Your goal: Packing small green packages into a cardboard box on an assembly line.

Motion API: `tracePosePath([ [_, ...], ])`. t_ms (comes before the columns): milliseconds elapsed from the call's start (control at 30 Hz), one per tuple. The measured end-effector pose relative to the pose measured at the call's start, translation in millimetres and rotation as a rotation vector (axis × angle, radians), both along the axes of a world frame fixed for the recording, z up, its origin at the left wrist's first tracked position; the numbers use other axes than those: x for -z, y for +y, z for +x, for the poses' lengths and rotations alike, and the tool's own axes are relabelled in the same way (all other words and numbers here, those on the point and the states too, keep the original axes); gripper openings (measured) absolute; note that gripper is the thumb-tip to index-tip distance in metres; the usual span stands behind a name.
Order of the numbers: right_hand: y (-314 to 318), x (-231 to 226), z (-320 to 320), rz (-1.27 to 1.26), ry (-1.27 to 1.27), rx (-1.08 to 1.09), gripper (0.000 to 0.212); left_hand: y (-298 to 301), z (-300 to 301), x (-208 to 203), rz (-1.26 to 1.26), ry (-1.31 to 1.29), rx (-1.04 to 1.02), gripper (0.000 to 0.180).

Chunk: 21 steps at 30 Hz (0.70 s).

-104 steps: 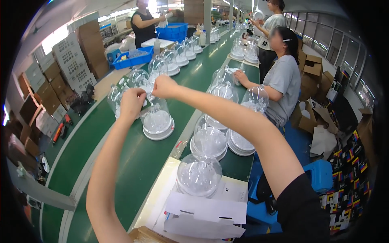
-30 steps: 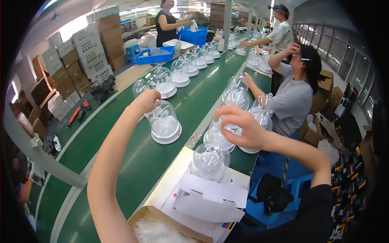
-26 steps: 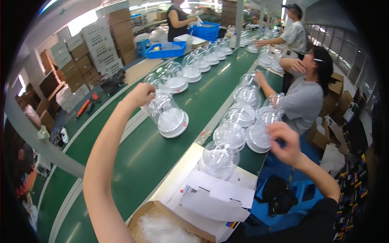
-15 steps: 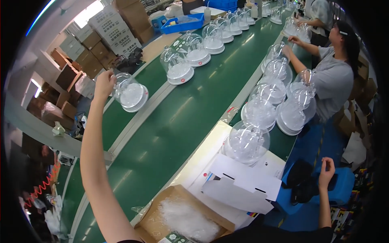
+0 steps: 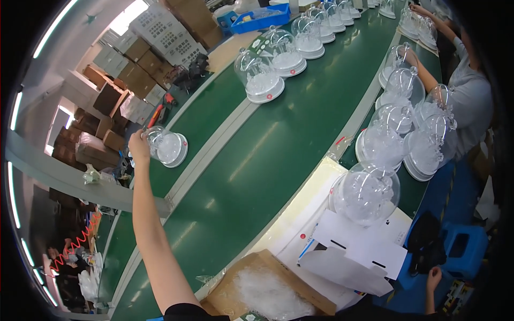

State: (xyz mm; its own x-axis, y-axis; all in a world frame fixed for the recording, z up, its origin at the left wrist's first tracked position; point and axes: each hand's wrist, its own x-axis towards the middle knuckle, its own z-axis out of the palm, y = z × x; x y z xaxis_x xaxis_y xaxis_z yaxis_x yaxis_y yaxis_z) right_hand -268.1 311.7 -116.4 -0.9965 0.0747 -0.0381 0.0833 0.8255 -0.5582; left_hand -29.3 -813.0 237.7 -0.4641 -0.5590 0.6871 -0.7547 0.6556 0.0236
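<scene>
My left arm reaches out to the far left. Its hand (image 5: pixel 139 146) is closed on the knob end of a clear bell jar (image 5: pixel 170 147) with a round white base and whitish contents. The jar leans with its top toward my hand, over the far green strip beyond the metal rail; I cannot tell whether its base touches. At lower right, my right hand (image 5: pixel 434 279) hangs low by a blue plastic stool (image 5: pixel 465 250), its fingers curled in and nothing visible in them. The nearest jar on my side, another bell jar (image 5: pixel 365 193), stands on white sheets.
Along the green conveyor (image 5: pixel 251 155) runs a far row of bell jars (image 5: pixel 262 77); more jars crowd the near side (image 5: pixel 383 142). An open cardboard box (image 5: pixel 241 289) holds clear plastic film (image 5: pixel 273 294). Folded white card (image 5: pixel 356 251) lies beside it. A co-worker (image 5: pixel 468 96) works at right.
My left hand has carried the bell jar from above the metal rail to the far green strip. My right hand has dropped lower. The whole view has shifted.
</scene>
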Motion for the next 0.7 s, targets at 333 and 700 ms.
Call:
tracePosePath([
  [333, -20, -18, 14, 0.011, -0.069, -0.076, 0.008, 15, -9, 5, 0.176, -0.176, -0.211, 0.045],
  [700, -124, -122, -52, -0.245, 0.206, -0.312, 0.008, 303, 42, -43, 0.259, -0.443, 0.699, 0.022],
])
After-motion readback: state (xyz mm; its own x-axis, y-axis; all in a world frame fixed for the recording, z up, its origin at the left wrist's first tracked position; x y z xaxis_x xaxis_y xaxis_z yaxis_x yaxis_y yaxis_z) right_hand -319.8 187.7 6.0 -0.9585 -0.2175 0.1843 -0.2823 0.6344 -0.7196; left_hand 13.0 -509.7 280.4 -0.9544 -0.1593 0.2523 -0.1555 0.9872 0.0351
